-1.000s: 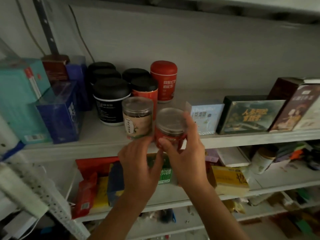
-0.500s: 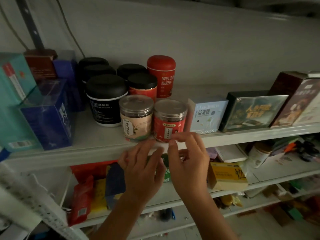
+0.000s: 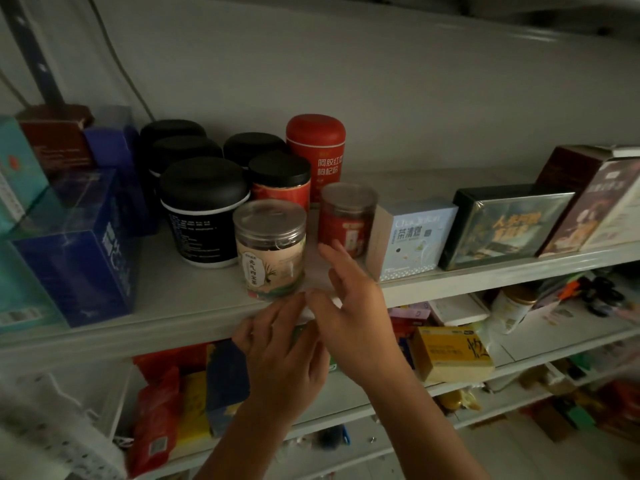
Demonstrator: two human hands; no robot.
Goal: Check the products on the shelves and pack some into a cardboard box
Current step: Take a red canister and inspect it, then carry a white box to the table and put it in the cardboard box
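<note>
Both forearms enter from 6 o'clock.

The left hand point(image 3: 280, 355) is open, fingers spread and loosely straight, holding nothing. Its fingertips lie at the front lip of the upper shelf point(image 3: 166, 320); contact with it cannot be judged.

The right hand point(image 3: 349, 306) sits just at the left hand's 2 o'clock, also open and holding nothing, fingers straight and pointing to about 11 o'clock.

Behind the hands, the lower shelf point(image 3: 554, 337) carries a yellow carton point(image 3: 450, 355) at the right hand's 4 o'clock and a red pouch point(image 3: 156, 410) at the left hand's 8 o'clock.

Upper shelf, front row:
- The clear-lidded beige-label jar point(image 3: 270, 247) stands upright at the front edge, directly at 12 o'clock of the left fingertips.
- The clear-lidded red-label jar point(image 3: 348, 220) stands at the beige jar's 2 o'clock, set further back, apart from it. The right index tip overlaps its base in view.
- A pale blue tea box point(image 3: 412, 237) is just beside the red jar at 3 o'clock.
- A black-lidded tub point(image 3: 204, 209) stands at the beige jar's 10 o'clock.
- A blue box point(image 3: 79, 251) stands at 9 o'clock.

Back row: tall red canister point(image 3: 316, 150), upright.
</note>
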